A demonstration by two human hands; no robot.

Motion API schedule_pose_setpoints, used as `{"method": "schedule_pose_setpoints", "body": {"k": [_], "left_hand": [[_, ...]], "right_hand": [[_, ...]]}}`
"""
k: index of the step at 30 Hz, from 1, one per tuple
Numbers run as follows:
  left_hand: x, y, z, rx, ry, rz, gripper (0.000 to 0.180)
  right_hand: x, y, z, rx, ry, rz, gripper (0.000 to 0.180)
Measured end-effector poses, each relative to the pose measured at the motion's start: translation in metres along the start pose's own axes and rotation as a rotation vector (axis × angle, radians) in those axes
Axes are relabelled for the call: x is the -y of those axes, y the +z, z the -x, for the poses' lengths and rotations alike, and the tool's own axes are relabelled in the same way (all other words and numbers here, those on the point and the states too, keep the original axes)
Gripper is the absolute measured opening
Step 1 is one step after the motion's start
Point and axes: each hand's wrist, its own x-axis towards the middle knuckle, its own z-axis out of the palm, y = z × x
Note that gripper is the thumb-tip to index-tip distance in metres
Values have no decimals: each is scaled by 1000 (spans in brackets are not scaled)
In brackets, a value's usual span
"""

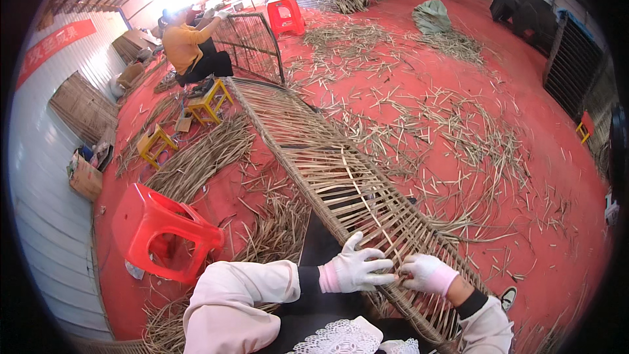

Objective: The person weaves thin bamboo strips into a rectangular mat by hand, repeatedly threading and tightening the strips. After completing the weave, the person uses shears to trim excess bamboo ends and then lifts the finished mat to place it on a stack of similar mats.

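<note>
Panel (pixel 367 202) lies at left hand (pixel 357 269), fingers spread over its left rim (pixel 313 199), and right hand (pixel 430 275), fingers curled just inside; long axis runs away leftward. Any grip: undetermined.

Left hand (pixel 354 270): lower fingertips indistinct against woven panel (pixel 347 177); hold unclear. Right hand (pixel 429 275): fingertips partly hidden, any strip pinched there too small to tell. Right sleeve (pixel 486 329): cut off by lower edge (left sleeve (pixel 229 318) likewise). Shoe (pixel 508 298): only part showing. Co-worker (pixel 183 44): head blurred by glare, finger hold too small to tell. Banner (pixel 56 47): cut by dark rim.
</note>
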Motion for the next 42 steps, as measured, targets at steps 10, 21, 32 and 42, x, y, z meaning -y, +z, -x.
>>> {"method": "schedule_pose_setpoints", "body": {"k": [10, 21, 32, 42], "left_hand": [[4, -6, -14, 98, -28, 88, 49], [-26, 7, -19, -105, 14, 128, 63], [-62, 1, -39, 72, -84, 118, 63], [-64, -2, -42, 78, -97, 180, 62]], "right_hand": [[55, -12, 29, -297, 323, -389, 21], [29, 4, 69, -327, -49, -215, 30], [20, 2, 55, -120, 91, 159, 26], [40, 8, 65, -219, 386, -134, 23]]}}
